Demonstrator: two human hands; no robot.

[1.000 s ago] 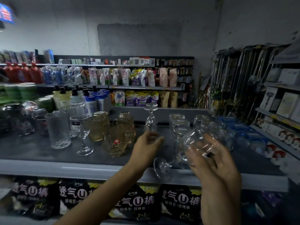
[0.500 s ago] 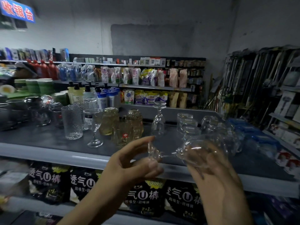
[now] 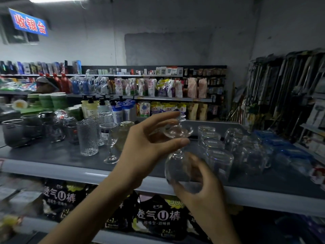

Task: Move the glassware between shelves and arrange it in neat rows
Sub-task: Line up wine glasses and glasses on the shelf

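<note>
Clear stemmed glass (image 3: 177, 166) inverted, bowl in curled grip of right hand (image 3: 198, 184), foot pinched by left hand (image 3: 147, 145)

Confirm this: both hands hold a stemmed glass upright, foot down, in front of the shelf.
Not quite: the stemmed glass is upside down, foot up. The head view shows the left hand at its foot and the right hand round its bowl, in front of the shelf.

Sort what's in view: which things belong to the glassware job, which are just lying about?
Job: stemmed glass held by left hand and right hand; textured tumbler; wine glass; clear tumblers at right; grey shelf.
Lying about: pump bottles; green tubs; black packs; blue sign.
</note>
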